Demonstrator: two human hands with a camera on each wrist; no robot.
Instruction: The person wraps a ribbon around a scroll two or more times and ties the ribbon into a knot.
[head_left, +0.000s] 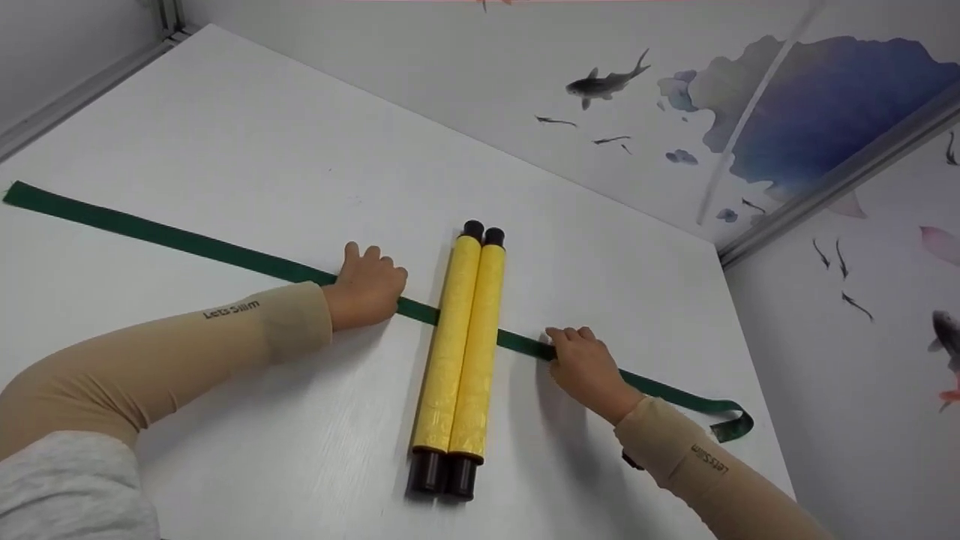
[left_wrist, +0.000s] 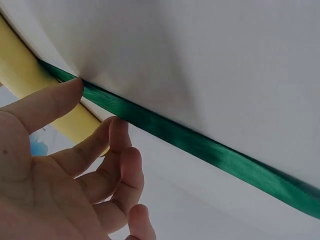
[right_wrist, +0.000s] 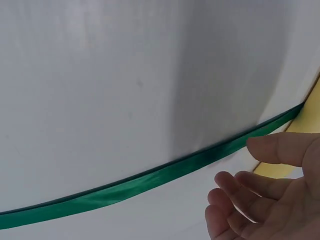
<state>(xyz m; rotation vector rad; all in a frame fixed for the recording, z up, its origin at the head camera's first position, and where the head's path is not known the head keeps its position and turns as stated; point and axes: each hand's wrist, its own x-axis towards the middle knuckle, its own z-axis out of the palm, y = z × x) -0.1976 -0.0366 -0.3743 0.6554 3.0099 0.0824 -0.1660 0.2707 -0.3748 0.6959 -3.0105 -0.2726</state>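
Note:
A long green ribbon (head_left: 165,234) lies across the white table and passes beneath two yellow rolls with dark end caps (head_left: 457,345), which rest side by side. Left of the rolls, my left hand (head_left: 369,289) is over the ribbon. In the left wrist view its thumb and index fingertips (left_wrist: 119,125) meet the ribbon's edges, with a gap between them. To the right of the rolls is my right hand (head_left: 589,371), its thumb (right_wrist: 257,145) at the ribbon's edge and its other fingers loosely bent below. Neither hand visibly pinches the ribbon.
The ribbon's left end reaches far across the table (head_left: 225,150); its right end (head_left: 733,427) folds back near the table's right edge. Walls painted with fish (head_left: 604,84) and a blue blot stand behind and to the right.

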